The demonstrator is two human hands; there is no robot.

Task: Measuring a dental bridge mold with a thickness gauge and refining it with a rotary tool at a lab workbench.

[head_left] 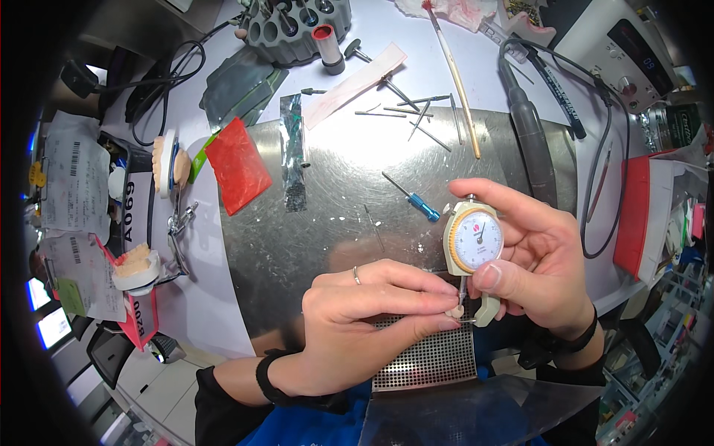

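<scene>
My right hand (547, 256) grips a dial thickness gauge (477, 236) with a white round face and a yellowish rim. Its index finger rests at the top, and the thumb lies beside the dial. Between thumb and fingertips, my left hand (364, 316) pinches a small tooth-coloured piece (456, 313), like a dental crown. The piece sits at the gauge's lower measuring tips; fingers partly hide it, so contact with both tips cannot be made out. Just below is a perforated metal plate (428, 360). A small blue-handled screwdriver (422, 207) lies beyond the gauge on the metal work surface (297, 245).
At left stand dental models on an articulator (178, 223), beside a red wax sheet (238, 165). Several thin burs, a long brush (454, 78) and a grey bur stand (297, 33) lie farther back. A corded handpiece (529, 141) and white control unit (617, 52) are at right.
</scene>
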